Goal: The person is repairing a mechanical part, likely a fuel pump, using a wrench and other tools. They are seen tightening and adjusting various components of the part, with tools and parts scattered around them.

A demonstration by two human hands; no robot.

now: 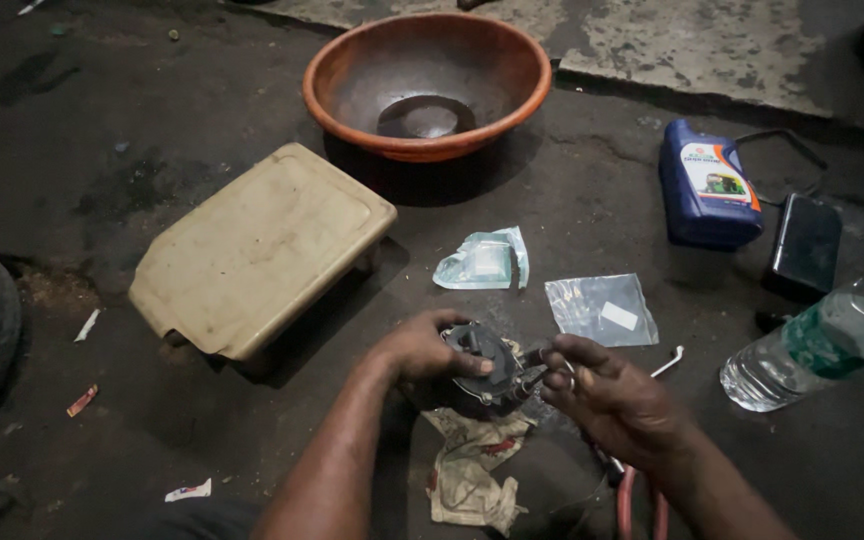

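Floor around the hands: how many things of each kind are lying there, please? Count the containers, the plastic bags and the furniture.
Containers: 3 (orange basin, blue oil jug, clear water bottle)
Plastic bags: 2 (crumpled bag, flat clear bag)
Furniture: 1 (cream low stool)
Total: 6

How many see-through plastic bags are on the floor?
2. One crumpled plastic bag lies below the orange basin; one flat plastic bag lies right of it, above the right hand.
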